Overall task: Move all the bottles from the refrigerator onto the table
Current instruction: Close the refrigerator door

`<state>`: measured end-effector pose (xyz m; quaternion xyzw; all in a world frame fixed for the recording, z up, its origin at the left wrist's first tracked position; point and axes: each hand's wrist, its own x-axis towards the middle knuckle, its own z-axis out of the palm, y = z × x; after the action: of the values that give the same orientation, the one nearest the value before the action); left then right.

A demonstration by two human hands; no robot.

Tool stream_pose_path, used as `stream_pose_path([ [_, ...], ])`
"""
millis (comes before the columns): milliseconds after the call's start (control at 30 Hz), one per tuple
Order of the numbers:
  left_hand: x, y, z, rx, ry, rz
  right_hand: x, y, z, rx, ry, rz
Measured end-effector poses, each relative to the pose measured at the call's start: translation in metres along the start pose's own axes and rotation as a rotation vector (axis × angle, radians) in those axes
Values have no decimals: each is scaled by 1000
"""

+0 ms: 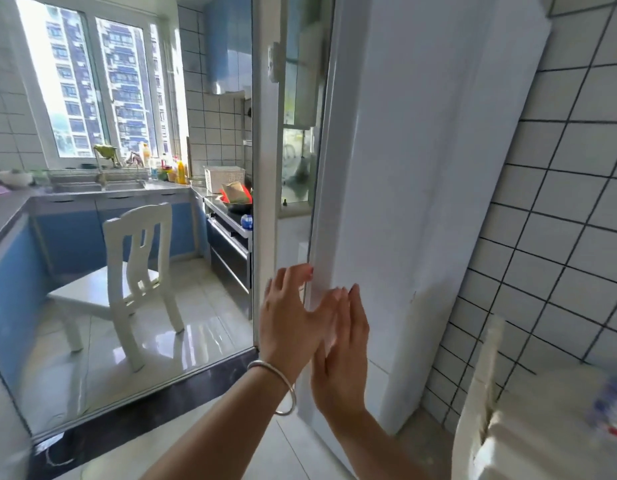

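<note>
A tall white refrigerator (414, 168) stands against the tiled wall, its door closed, so nothing inside shows. My left hand (289, 317), with a silver bangle on the wrist, has its fingertips at the door's left edge. My right hand (341, 344) lies flat with fingers together, just beside the left one, close to the door's front. Neither hand holds anything. At the lower right stands a white table (556, 403) with a blurred plastic bottle (612, 403) on it.
A white chair back (480, 393) is at the lower right beside the table. To the left, a glass sliding door (263, 168) opens on a kitchen with a white chair (137, 268), blue cabinets, a sink and a stove.
</note>
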<state>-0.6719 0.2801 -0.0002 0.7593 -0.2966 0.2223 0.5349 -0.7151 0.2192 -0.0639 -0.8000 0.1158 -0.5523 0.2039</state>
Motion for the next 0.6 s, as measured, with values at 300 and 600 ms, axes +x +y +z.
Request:
stream_pose_path([
  [300, 107, -120, -10, -303, -31, -245, 67, 25, 114, -208, -160, -34],
  [600, 256, -254, 32, -439, -181, -255, 172, 70, 248, -386, -88, -146],
])
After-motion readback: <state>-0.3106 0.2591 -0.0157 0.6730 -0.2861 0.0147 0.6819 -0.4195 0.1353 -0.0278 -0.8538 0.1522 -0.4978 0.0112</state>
